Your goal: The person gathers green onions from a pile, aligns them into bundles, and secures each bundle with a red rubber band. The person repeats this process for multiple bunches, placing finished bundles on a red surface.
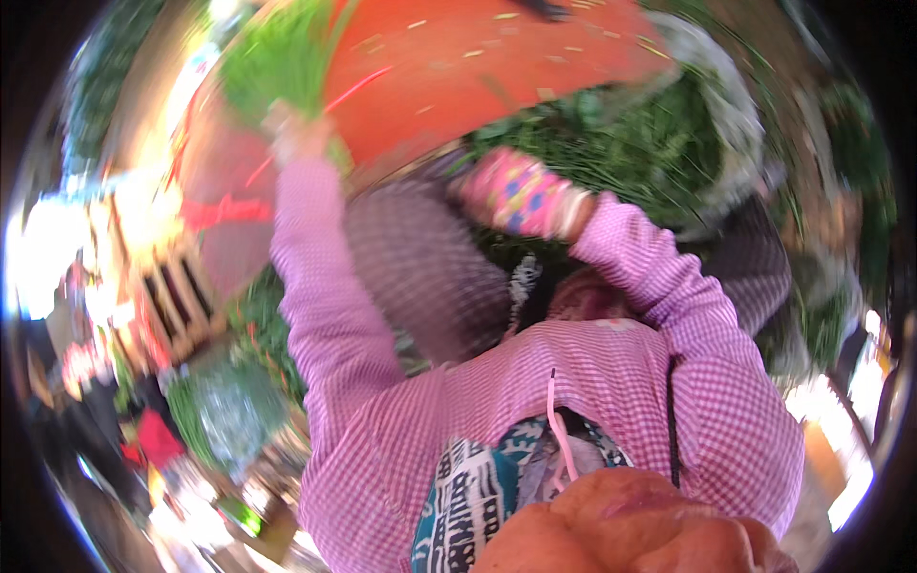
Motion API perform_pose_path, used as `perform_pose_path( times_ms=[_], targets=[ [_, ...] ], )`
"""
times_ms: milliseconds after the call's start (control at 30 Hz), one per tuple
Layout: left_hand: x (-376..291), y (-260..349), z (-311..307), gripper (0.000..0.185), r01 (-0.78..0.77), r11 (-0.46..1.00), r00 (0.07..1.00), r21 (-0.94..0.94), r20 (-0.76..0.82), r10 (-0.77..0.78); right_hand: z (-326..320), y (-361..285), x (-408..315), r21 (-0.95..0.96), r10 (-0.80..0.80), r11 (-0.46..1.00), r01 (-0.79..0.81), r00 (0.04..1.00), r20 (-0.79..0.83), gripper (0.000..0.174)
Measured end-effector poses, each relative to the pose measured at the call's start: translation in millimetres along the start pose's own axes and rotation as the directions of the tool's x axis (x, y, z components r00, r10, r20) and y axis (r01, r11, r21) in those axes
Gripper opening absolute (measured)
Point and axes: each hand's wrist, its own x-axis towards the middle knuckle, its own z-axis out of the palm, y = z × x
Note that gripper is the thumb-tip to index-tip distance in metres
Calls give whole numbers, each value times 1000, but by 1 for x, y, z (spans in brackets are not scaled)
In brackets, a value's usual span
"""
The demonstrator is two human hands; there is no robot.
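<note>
My left hand (297, 136), blurred, reaches forward and grips a bunch of thin green stalks (276, 64), possibly chives. The bunch is over the left part of an orange-red board (444, 79). My right hand (519, 193) wears a pink patterned glove and is low in front of my lap. It is beside a heap of loose green stalks (630, 136) in a clear plastic bag (738, 107). Its fingertips are blurred and partly hidden, so whether they hold anything is unclear.
Red strips (229, 209) lie near the board's left side. Pale scraps (473, 53) are scattered on the board, with a dark object (544, 8) at its far edge. A wooden crate (179, 297) and plastic-wrapped greens (233, 412) stand to my left.
</note>
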Motion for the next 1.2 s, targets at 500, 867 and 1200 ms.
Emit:
perform_pose_path(
  times_ms=[500, 867, 1200],
  targets=[
    [-144, 224, -56, 56, -914, 402, 406, -61, -94, 909, -46, 156, -320, -345, 930, 348, -872, 272, 248, 63],
    [-220, 366, 214, 87, -784, 519, 337, -340, 469, 816, 136, 121, -261, -428, 945, 291, -856, 187, 268, 56],
    [-292, 213, 301, 59, -943, 132, -200, -306, 836, 511, 58, 171, -313, 277, 407, 481, -832, 492, 770, 55]
  ],
)
